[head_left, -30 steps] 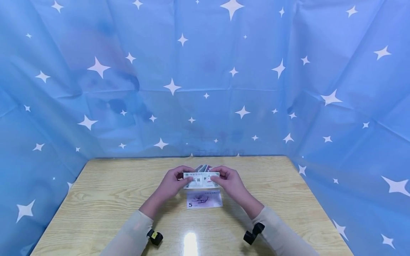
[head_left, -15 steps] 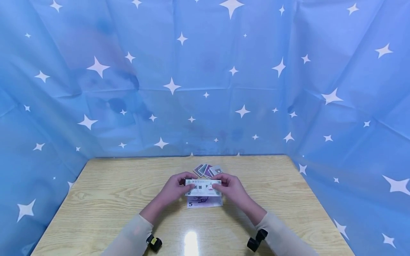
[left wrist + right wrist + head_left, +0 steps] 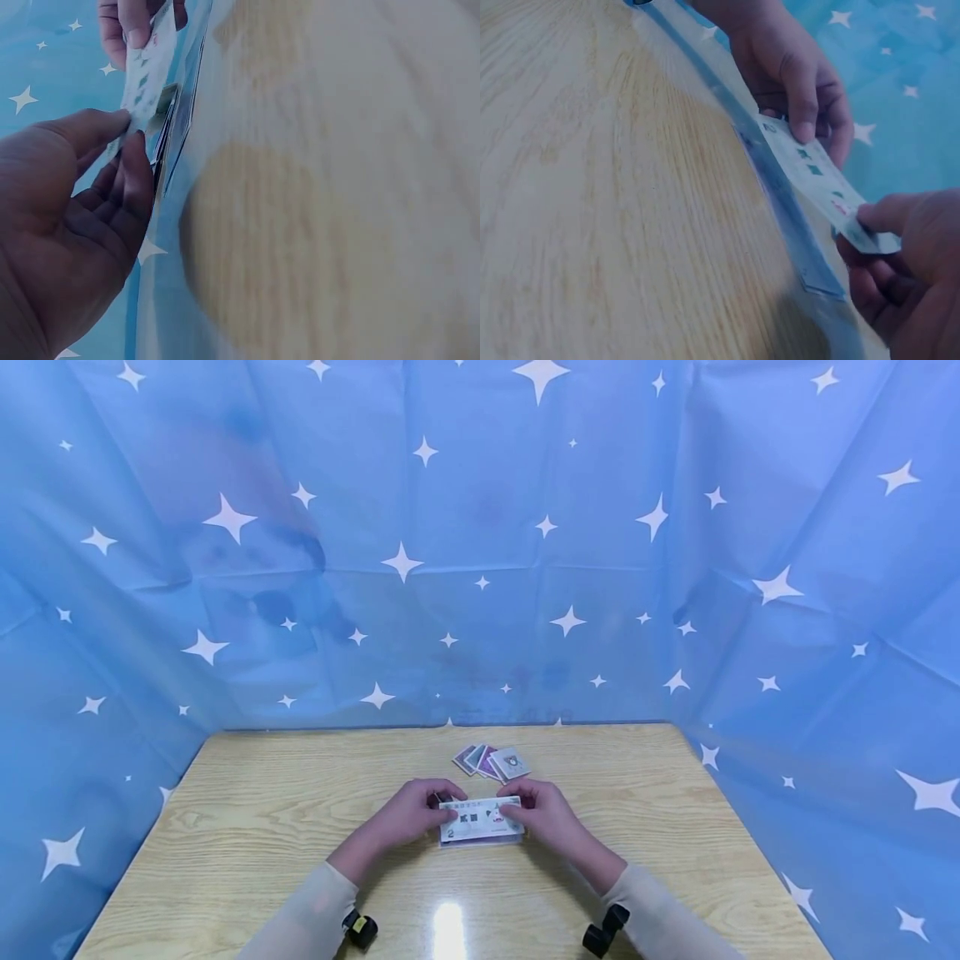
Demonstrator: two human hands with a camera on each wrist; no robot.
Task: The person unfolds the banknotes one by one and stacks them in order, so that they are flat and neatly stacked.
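A pale green play banknote (image 3: pixel 480 827) printed with a 2 is stretched between both hands in the head view. My left hand (image 3: pixel 412 814) pinches its left end between thumb and fingers, and my right hand (image 3: pixel 546 817) pinches its right end. Below it on the table lies a purple play banknote (image 3: pixel 483 841), with only its near edge showing. In the right wrist view the pale note (image 3: pixel 810 169) is held above the purple note (image 3: pixel 799 247). From the left wrist the pale note (image 3: pixel 146 75) appears at a steep angle.
Several small square cards (image 3: pixel 491 762), purple and pale, lie fanned out behind the hands. A wooden table (image 3: pixel 300 793) carries everything, and a blue star-patterned cloth (image 3: pixel 480 527) hangs behind it. Black devices are strapped to both wrists.
Both hands have drawn the pale banknote toward the near side, so it now covers most of the purple one. The fanned cards have come fully into view.
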